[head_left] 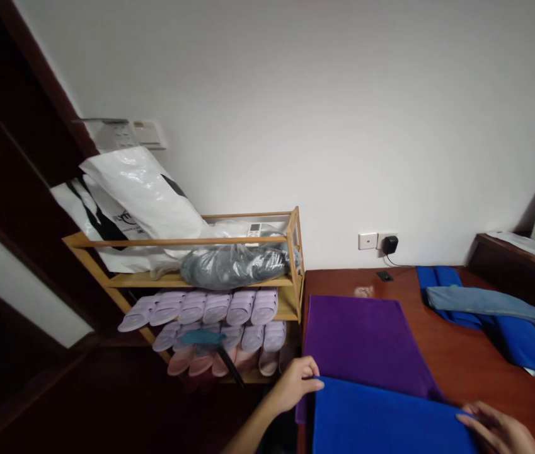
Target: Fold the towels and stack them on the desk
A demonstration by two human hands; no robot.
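A blue cloth stretches between my two hands at the bottom of the head view, its lower part cut off by the frame. My left hand pinches the cloth's far left corner between thumb and fingers. At the far right corner, my right hand grips the same cloth, partly out of frame. A purple cloth lies flat on the reddish-brown wooden table, and the blue cloth covers its near part.
Folded blue cloth strips and a grey-blue strip lie at the table's right. A wooden rack with several slippers, bags and a remote control stands left. A black plug sits in the wall socket.
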